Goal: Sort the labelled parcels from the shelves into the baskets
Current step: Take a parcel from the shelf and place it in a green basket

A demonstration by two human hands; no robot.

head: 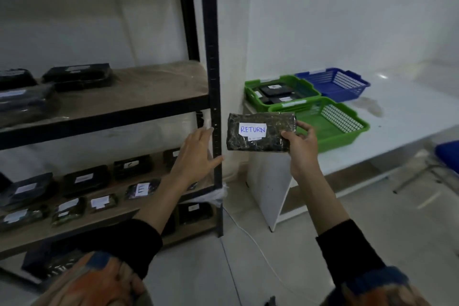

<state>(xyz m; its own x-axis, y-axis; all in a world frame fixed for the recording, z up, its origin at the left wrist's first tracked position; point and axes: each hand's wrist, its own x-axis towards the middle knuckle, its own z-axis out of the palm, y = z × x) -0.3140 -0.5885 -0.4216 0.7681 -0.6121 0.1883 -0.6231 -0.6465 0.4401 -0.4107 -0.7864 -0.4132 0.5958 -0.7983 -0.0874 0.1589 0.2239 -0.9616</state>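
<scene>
**Person holds a "RETURN" parcel between shelves and baskets**

Black metal shelves [159,87] fill the left side, their boards carrying many dark wrapped parcels with white labels. To the right stands a white table [409,107] against the wall. Three baskets sit close together on its near end. The rear green basket [250,93] already has a few dark parcels in it. The near green basket [342,136] and the blue basket [347,92] look empty.

The parcel [260,141] is in the air, between the shelf post and the table, short of the baskets. The right hand [303,146] pinches its right end, thumb on the front and fingers behind. The left hand [196,154] holds nothing; its fingers are straight, beside the shelf post, and contact with the post cannot be judged. A white label [252,129] on the parcel reads "RETURN" in blue.

The likeliest slip is a wrong basket. The tags on the basket rims are too small to read from here, so colour alone may mislead. The wrap looks glossy, and a pinch at one end could let the parcel swing or slide loose on the way across. A careless drop could also land it on a rim between two touching baskets.
</scene>
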